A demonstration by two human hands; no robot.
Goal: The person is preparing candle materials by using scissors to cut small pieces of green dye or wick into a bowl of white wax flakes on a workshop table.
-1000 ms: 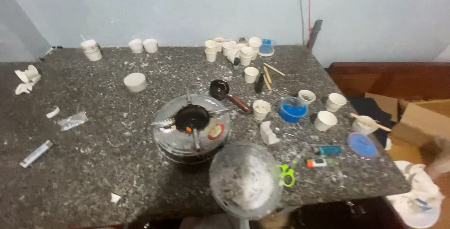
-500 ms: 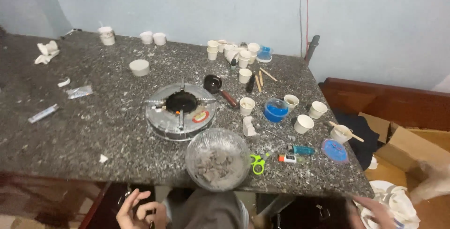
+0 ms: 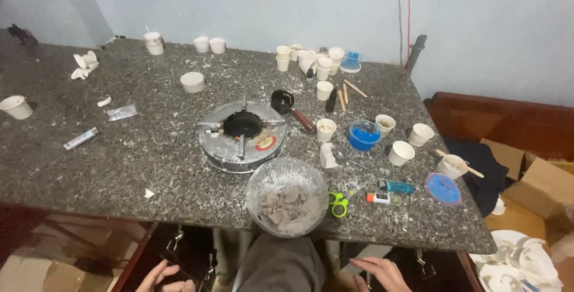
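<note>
My left hand (image 3: 160, 277) is low at the bottom edge, below the granite table (image 3: 119, 166), with its fingers spread around something dark; what it is cannot be made out. My right hand (image 3: 379, 271) rests flat and open near my grey trouser knee (image 3: 281, 265), also below the table edge. Nearest above them on the table stands a clear glass bowl (image 3: 288, 195) with grey lumps in it. Behind the bowl sits a round metal burner (image 3: 242, 134). Green-handled scissors (image 3: 339, 201) lie to the right of the bowl.
Several small white cups (image 3: 317, 64) stand along the back and right of the table, with a blue bowl (image 3: 363, 136), a blue lid (image 3: 443, 188), a small black pan (image 3: 286, 103) and wooden sticks (image 3: 345, 91). Cardboard boxes (image 3: 541, 184) and broken white pieces (image 3: 526, 262) lie at right.
The view has pulled back and tilted down, showing more of the table edge. Both hands have come into view below the table, the right one shifting left towards my knee.
</note>
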